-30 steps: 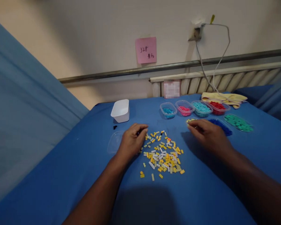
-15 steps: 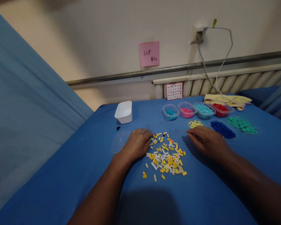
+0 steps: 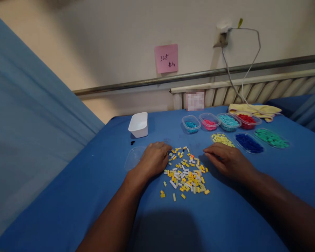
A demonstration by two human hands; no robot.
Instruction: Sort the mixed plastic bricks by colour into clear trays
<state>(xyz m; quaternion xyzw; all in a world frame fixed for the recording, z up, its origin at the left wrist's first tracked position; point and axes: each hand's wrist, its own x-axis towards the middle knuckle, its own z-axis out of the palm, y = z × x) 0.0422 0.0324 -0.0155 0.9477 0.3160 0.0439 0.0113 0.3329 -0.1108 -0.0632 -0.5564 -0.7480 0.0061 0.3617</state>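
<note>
Many small yellow and white plastic bricks [image 3: 191, 177] lie between my curled left hand [image 3: 156, 158] and nearly closed right hand [image 3: 227, 159], likely for easy reach; I cannot tell if either grip holds any. Beyond, clear plastic tubs [image 3: 186, 121] presumably keep colours apart.

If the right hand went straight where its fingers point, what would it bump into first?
Probably the far part of the pile of little bricks, just past the fingertips of the right hand. I can't tell how high it hovers, so it might pass over them.
</note>
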